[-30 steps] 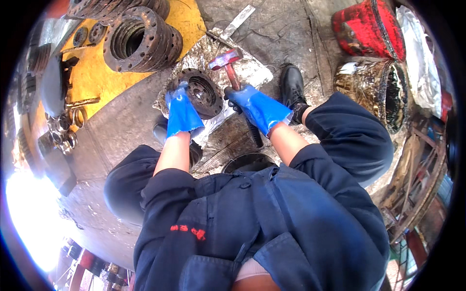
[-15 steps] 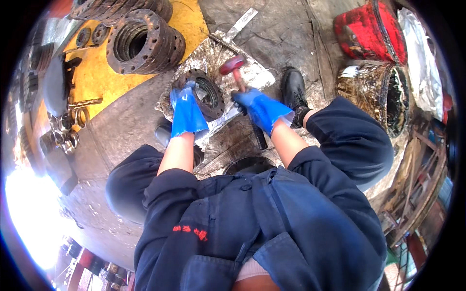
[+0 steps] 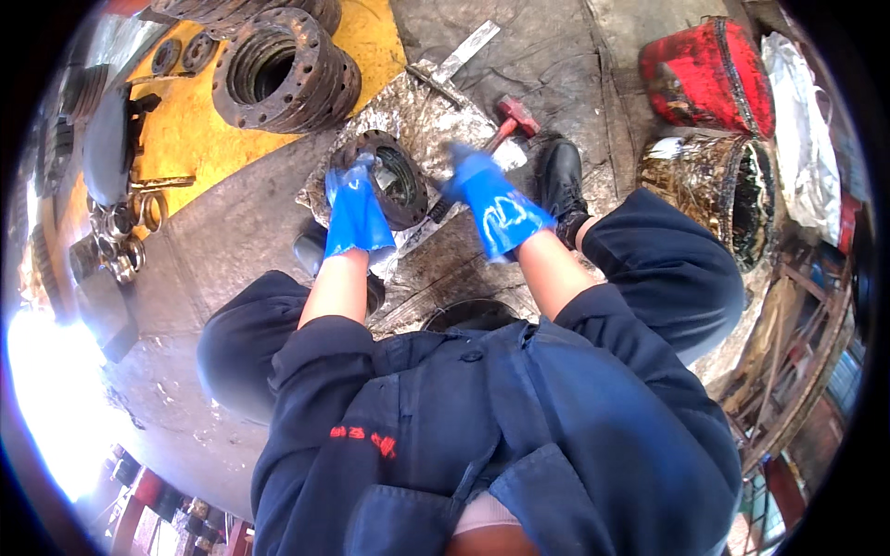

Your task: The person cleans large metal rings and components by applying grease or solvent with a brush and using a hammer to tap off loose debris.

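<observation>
My left hand (image 3: 352,176), in a blue rubber glove, is closed on the near-left rim of a dark, greasy steel flange (image 3: 400,181) with bolt holes, tilted on a stained sheet. My right hand (image 3: 475,176), also gloved in blue, is beside the flange's right side, its fingers smeared by motion. A dark bar-like tool (image 3: 439,211) sticks out of it toward the flange's lower right edge; its other end is hidden. Just beyond this hand a red-headed hammer (image 3: 517,117) lies with its handle running back toward the glove.
Stacked rusty flanges (image 3: 278,74) stand on a yellow sheet (image 3: 199,130) at the far left. A metal strip (image 3: 466,51) lies beyond the stained sheet (image 3: 417,107). To the right are a red bucket (image 3: 691,79) and a grimy drum (image 3: 691,176). My boot (image 3: 559,176) is near the hammer.
The hammer has left my right hand and now lies farther right. The dark bar, lower down before, now shows between that hand and the flange. My left hand keeps its hold.
</observation>
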`<state>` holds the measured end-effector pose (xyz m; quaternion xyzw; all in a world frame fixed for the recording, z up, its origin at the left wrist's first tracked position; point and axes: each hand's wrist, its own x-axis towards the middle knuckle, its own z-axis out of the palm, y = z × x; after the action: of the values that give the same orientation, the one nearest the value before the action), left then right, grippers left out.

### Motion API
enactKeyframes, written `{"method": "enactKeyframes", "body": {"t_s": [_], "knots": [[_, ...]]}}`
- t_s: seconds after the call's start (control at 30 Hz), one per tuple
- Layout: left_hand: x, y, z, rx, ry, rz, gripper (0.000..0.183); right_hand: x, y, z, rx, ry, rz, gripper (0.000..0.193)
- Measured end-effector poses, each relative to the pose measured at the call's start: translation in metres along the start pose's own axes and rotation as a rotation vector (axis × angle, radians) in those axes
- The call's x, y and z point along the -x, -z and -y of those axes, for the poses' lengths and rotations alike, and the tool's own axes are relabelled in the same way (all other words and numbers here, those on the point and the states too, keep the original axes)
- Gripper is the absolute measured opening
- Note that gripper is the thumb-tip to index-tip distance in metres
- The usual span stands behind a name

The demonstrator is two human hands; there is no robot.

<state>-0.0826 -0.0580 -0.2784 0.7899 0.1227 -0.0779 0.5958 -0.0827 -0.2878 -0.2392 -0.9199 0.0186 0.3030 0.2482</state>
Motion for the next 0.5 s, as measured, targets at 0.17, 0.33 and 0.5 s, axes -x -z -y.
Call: {"method": "enactKeyframes", "body": {"t_s": [0.17, 0.33, 0.5], "knots": [[0.011, 0.006, -0.011, -0.078, -0.015, 0.055, 0.042, 0.040, -0.038, 0.067, 0.093, 0.143, 0.196, 0.070], [0.018, 0.018, -0.067, -0.397, -0.169, 0.261, 0.038, 0.020, -0.075, 0.068, -0.238, 0.039, -0.134, 0.059], [0.003, 0.061, 0.018, -0.392, 0.083, 0.223, 0.064, 0.019, -0.046, 0.045, -0.484, 0.113, 0.077, 0.063]]}}
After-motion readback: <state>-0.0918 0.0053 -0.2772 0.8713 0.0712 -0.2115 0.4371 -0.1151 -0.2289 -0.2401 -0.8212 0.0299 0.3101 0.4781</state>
